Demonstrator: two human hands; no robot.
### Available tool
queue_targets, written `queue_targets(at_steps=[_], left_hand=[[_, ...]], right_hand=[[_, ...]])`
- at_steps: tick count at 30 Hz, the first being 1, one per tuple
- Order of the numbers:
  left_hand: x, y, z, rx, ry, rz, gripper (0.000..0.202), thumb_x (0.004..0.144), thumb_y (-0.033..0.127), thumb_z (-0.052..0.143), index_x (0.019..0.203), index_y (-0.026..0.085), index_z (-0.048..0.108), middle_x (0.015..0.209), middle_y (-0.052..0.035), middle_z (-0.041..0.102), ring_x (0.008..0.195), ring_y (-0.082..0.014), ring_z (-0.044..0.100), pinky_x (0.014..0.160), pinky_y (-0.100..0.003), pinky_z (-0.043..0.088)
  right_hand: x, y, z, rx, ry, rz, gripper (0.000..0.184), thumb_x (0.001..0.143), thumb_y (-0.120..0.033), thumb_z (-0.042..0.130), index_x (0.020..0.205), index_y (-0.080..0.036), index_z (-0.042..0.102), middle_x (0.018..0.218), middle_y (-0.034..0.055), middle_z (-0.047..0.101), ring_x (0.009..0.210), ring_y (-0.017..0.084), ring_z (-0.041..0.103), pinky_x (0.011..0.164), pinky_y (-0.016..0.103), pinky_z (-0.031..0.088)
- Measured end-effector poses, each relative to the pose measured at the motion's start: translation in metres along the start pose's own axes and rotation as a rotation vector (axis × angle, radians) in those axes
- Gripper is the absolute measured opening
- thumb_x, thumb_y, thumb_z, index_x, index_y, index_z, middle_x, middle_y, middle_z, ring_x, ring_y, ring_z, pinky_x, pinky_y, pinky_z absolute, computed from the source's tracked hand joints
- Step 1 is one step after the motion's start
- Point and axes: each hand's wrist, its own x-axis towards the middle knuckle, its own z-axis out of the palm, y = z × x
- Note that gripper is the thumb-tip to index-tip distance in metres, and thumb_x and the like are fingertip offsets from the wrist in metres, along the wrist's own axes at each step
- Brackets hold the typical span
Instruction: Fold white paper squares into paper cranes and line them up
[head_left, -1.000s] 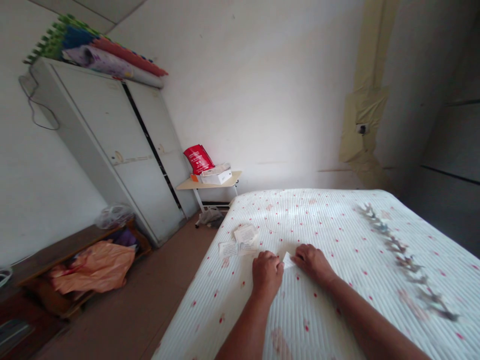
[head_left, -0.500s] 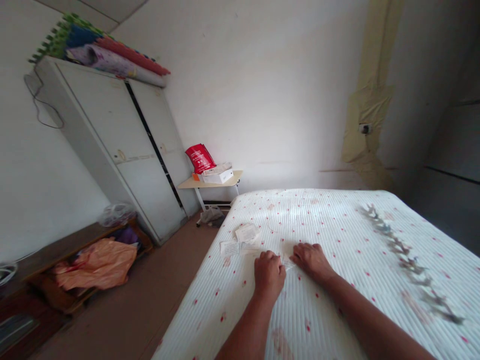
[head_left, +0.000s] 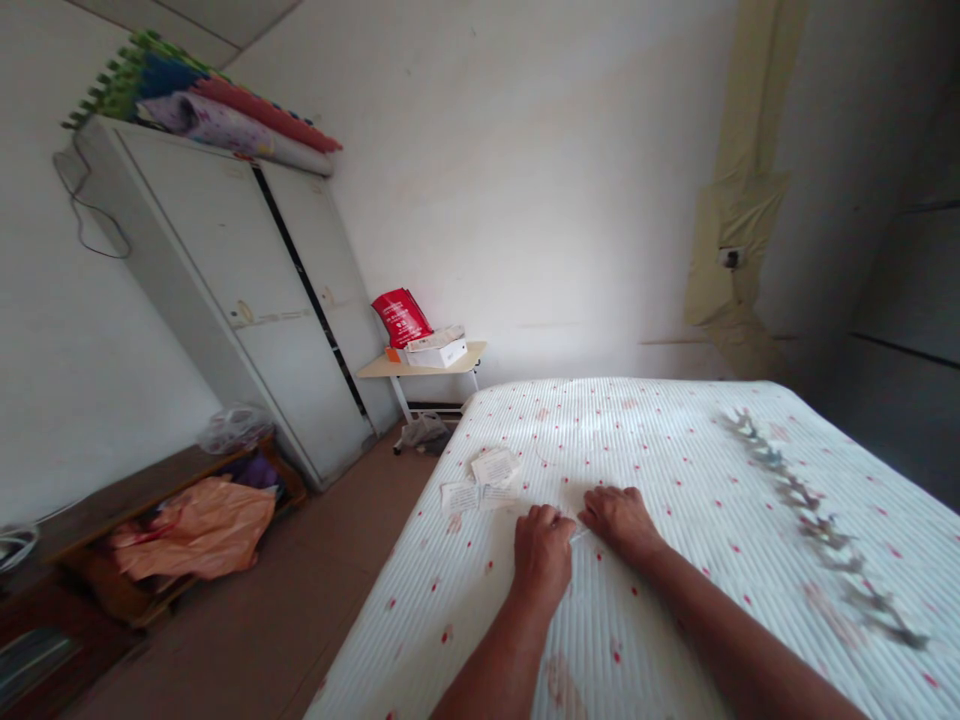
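A small pale piece of paper (head_left: 580, 532) lies low over the bed between my hands, mostly covered by my fingers. My left hand (head_left: 543, 552) is closed, pinching its left side. On its right side, my right hand (head_left: 621, 518) has curled fingers pressed down onto the paper. Several printed paper slips (head_left: 495, 467) lie loosely overlapping just beyond my left hand. Well to the right, a long row of small folded paper figures (head_left: 806, 505) runs diagonally across the bed; their exact shape is blurred.
The bed (head_left: 600, 420) has a white ribbed cover with red dots. Past its far left corner stands a small table (head_left: 382, 369) bearing a red bag (head_left: 403, 316) and a white box (head_left: 439, 354). A grey cabinet (head_left: 217, 230) and a low wooden shelf (head_left: 82, 510) are at left.
My left hand has shifted slightly right and my right hand slightly left, so the gap is narrower and less of the paper shows. The slips and the row of figures stay put.
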Motion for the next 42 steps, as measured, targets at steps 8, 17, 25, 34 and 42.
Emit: queue_targets(at_steps=[8,17,25,34,42], left_hand=[[-0.002,0.002,0.003,-0.005,0.005,0.048,0.028,0.088,0.021,0.041,0.099,0.029,0.066,0.094,-0.004,0.06,0.092,-0.0197,0.049,0.076,-0.033,0.037],[-0.008,0.006,0.003,0.047,-0.018,0.046,0.031,0.088,0.019,0.039,0.104,0.025,0.064,0.1,-0.0068,0.06,0.094,-0.021,0.049,0.078,-0.034,0.038],[-0.013,0.014,0.001,0.116,-0.01,0.145,0.032,0.087,0.011,0.034,0.105,0.018,0.06,0.109,-0.0084,0.059,0.104,-0.0224,0.045,0.089,-0.04,0.034],[-0.012,0.017,-0.007,0.074,-0.086,0.087,0.029,0.084,0.013,0.038,0.101,0.017,0.062,0.104,-0.0109,0.061,0.102,-0.0241,0.046,0.087,-0.041,0.031],[-0.013,0.017,-0.007,0.049,-0.07,0.081,0.031,0.085,0.013,0.036,0.101,0.017,0.061,0.102,-0.01,0.061,0.099,-0.023,0.047,0.083,-0.039,0.031]], right_hand=[[0.001,-0.004,-0.001,-0.026,-0.005,0.01,0.02,0.088,-0.028,0.046,0.085,-0.017,0.062,0.09,0.0067,0.067,0.088,0.021,0.059,0.07,0.031,0.027],[0.001,-0.004,-0.001,-0.035,-0.016,0.016,0.021,0.089,-0.028,0.045,0.086,-0.017,0.063,0.092,0.007,0.067,0.089,0.021,0.059,0.071,0.033,0.028],[-0.001,-0.005,0.002,-0.009,0.032,0.052,0.017,0.087,-0.028,0.048,0.084,-0.017,0.06,0.09,0.0062,0.066,0.088,0.021,0.059,0.072,0.033,0.028],[-0.006,0.007,0.004,0.199,0.094,0.1,0.01,0.082,-0.025,0.05,0.079,-0.018,0.057,0.087,0.0036,0.061,0.08,0.015,0.055,0.07,0.026,0.03],[-0.015,0.006,-0.001,0.369,0.11,0.03,0.007,0.076,-0.026,0.056,0.081,-0.02,0.057,0.091,0.0019,0.059,0.088,0.017,0.053,0.076,0.028,0.033]])
